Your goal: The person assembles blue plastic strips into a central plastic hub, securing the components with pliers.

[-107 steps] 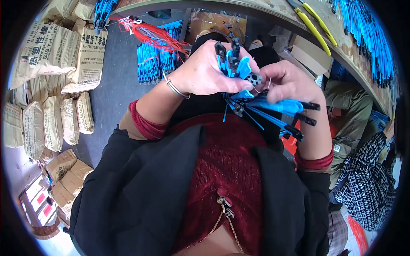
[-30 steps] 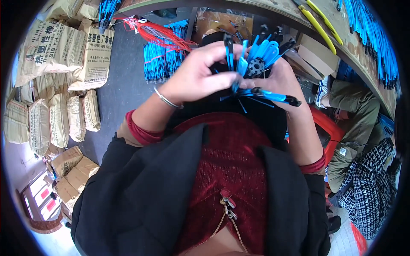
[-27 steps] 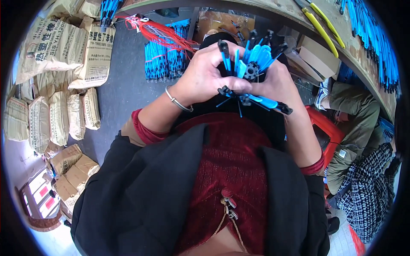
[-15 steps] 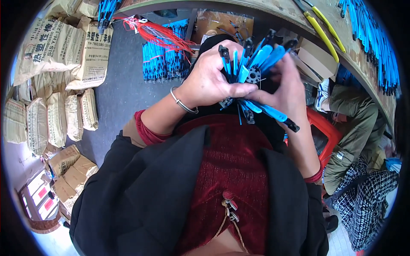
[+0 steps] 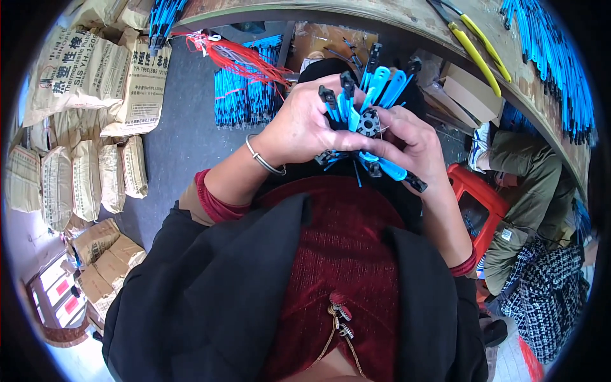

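Observation:
Up in front of my chest, my left hand (image 5: 304,124) is wrapped round a cluster of blue plastic arms (image 5: 385,86) tipped with black clips. The arms fan out around a small black slotted hub (image 5: 368,123). My left thumb presses just below the hub. My right hand (image 5: 417,140) is closed against the hub's right side, its thumb and fingers pinching there. A thin pale wire or pin sticks out beside the hub near my right fingers. Some arms point down below my thumbs. Fingers behind the cluster are hidden.
A wooden bench (image 5: 375,16) curves along the far side, with yellow-handled pliers (image 5: 480,54) and blue strips (image 5: 554,70). Red ties (image 5: 245,57) hang near blue bundles (image 5: 245,95). Paper sacks (image 5: 83,76) line the left. At right, a red stool (image 5: 484,204) and a seated person's legs (image 5: 531,159).
My right hand, blurred before, now rests closer against the hub. The cluster has turned and shifted slightly left, and several arms stand more upright.

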`<state>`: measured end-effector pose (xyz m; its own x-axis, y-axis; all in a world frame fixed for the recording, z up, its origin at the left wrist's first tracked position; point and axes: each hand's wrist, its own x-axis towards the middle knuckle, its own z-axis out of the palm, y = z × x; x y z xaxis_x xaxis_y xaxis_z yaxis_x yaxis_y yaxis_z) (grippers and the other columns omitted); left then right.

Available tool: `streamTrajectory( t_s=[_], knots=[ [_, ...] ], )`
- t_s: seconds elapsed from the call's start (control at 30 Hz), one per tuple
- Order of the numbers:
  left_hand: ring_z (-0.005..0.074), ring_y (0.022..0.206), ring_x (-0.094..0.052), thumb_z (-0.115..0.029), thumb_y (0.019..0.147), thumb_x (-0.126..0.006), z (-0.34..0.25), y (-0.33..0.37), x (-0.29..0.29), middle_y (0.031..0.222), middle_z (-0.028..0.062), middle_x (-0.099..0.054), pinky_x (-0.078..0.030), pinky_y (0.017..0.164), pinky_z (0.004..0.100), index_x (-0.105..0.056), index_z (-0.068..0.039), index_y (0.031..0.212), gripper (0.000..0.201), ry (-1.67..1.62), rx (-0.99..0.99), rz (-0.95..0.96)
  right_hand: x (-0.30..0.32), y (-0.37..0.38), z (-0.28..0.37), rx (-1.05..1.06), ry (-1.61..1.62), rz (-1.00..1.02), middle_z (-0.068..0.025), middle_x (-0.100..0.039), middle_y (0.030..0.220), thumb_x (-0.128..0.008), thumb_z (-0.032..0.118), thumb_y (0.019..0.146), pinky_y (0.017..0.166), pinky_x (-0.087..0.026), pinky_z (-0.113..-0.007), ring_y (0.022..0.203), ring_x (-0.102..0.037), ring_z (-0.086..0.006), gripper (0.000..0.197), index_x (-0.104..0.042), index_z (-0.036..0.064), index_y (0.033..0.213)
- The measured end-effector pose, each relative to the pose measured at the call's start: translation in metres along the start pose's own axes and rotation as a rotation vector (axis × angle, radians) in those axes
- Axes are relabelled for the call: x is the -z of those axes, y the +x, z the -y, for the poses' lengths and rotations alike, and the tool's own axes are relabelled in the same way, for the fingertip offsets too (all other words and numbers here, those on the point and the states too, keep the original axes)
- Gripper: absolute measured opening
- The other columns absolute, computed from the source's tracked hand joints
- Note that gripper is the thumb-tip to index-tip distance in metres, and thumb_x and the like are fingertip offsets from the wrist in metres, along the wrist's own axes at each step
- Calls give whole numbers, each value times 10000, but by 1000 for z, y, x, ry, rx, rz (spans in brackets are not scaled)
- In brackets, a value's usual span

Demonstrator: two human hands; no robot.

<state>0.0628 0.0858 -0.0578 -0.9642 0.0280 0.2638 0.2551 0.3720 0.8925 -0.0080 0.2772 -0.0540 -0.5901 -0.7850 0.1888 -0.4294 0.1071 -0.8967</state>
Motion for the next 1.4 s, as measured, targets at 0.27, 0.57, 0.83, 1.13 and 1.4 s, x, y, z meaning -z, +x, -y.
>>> streamTrajectory(
  t_s=[0.27, 0.57, 0.83, 1.13, 1.4],
  knots=[
    [159, 685, -548, -245, 570, -850, -7, -1, -4, 765, 44, -547, -463, 639, 277, -531, -38, 751, 422, -118, 88, -53, 1, 4, -4, 76, 6, 44, -81, -545, 811, -724, 75, 691, 627, -432, -278, 712, -537, -190, 449, -571, -7, 1105],
    [170, 687, -552, -188, 557, -856, -4, 3, -5, 774, 50, -558, -465, 632, 280, -500, -37, 708, 415, -17, -70, -51, 5, 4, -15, 149, 23, 86, -84, -545, 836, -730, 107, 692, 646, -429, -290, 735, -536, -203, 491, -553, -9, 1135],
    [178, 693, -575, -161, 571, -834, -15, 1, -8, 795, 60, -576, -470, 622, 275, -564, -37, 764, 354, 4, -66, -75, 6, 7, -2, -197, 232, 144, -80, -573, 728, -715, 90, 694, 616, -465, -296, 646, -566, -217, 358, -618, -14, 1023],
    [175, 691, -588, -148, 603, -796, -11, 7, -11, 807, 68, -582, -482, 630, 270, -587, -36, 798, 307, 35, -127, -33, 0, 2, -12, 286, -56, -40, -111, -576, 704, -702, 75, 694, 558, -466, -308, 617, -576, -247, 261, -628, -14, 927],
    [113, 895, -543, -5, 683, -713, -28, 15, -18, 945, 31, -561, -461, 804, 275, -517, -39, 1039, 408, -374, 183, -147, 12, 14, 3, 219, -232, -68, -143, -550, 709, -642, 53, 707, 600, -468, -382, 668, -564, -312, 179, -608, 17, 879]
  ],
)
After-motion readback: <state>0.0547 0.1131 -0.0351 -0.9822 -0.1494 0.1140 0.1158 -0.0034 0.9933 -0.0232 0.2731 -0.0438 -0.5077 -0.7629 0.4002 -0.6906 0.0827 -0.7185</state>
